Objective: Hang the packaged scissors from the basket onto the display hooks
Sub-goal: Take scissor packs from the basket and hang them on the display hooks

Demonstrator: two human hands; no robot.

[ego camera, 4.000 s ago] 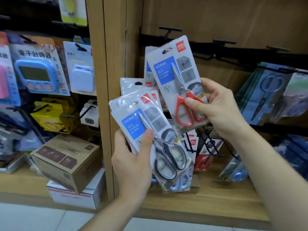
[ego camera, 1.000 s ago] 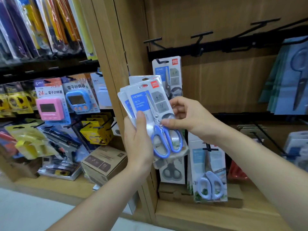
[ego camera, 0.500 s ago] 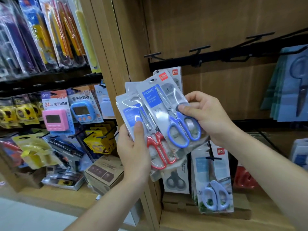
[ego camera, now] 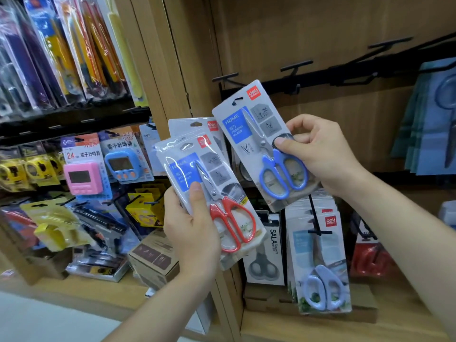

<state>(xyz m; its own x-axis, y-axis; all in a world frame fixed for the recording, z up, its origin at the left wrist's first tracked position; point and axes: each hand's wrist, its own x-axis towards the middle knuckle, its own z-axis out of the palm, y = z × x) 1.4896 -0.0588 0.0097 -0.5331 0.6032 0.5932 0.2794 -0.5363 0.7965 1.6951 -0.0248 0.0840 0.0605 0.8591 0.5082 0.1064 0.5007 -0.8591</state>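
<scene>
My right hand (ego camera: 318,154) pinches a pack of blue-handled scissors (ego camera: 261,144), raised and tilted, its hang hole just below the leftmost black display hook (ego camera: 225,77). My left hand (ego camera: 192,230) grips a small stack of scissor packs, the front one with red handles (ego camera: 209,191); my thumb lies across its face. More bare hooks (ego camera: 296,66) jut from the black rail on the wooden back panel. The basket is not in view.
Hung packs of pale blue scissors (ego camera: 318,262) and a SALA pack of grey scissors (ego camera: 265,255) sit below my hands. A wooden upright (ego camera: 170,70) divides the bays. On the left hang timers (ego camera: 84,178) and pens; cardboard boxes (ego camera: 153,262) stand on the shelf.
My right hand has lifted the blue-handled pack off the stack, up and to the right toward the hook rail. The red-handled pack now fronts the stack in my left hand.
</scene>
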